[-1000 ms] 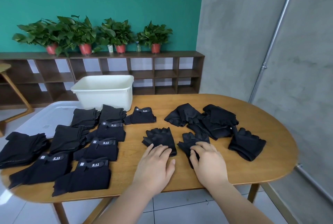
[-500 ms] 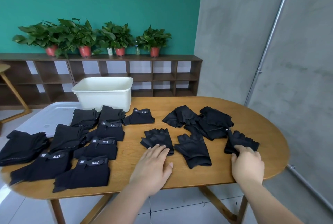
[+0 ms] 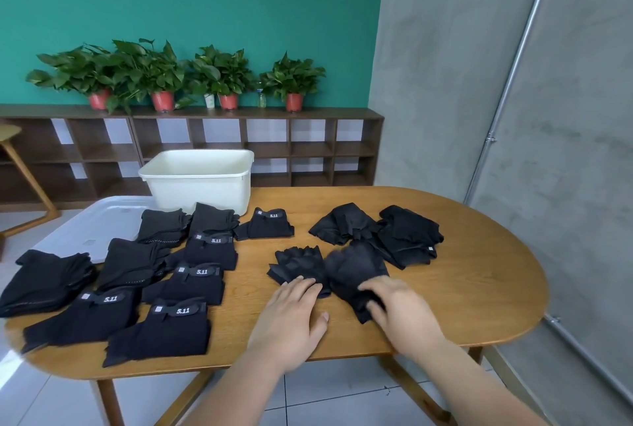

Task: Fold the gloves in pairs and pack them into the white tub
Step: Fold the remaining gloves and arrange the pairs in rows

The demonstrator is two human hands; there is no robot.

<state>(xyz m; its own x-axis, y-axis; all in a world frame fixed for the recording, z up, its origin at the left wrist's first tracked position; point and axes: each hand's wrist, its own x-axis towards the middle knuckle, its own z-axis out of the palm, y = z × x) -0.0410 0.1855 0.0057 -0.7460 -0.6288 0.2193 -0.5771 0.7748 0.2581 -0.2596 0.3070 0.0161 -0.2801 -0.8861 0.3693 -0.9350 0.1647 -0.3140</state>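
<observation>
Left grip (image 3: pixel 291 317) lies flat on left glove (image 3: pixel 298 263); my right grip (image 3: pixel 402 311), too blurry to tell, touches right glove (image 3: pixel 356 268) beside it.

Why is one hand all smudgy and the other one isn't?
Head view: the right hand is smeared, likely motion blur, and so is the glove at its fingers; the left hand, flat on the table, looks sharper. Head view too: white labels on the folded gloves read clearly, so focus seems fine; the table's near-left edge is smeared as well.
</observation>
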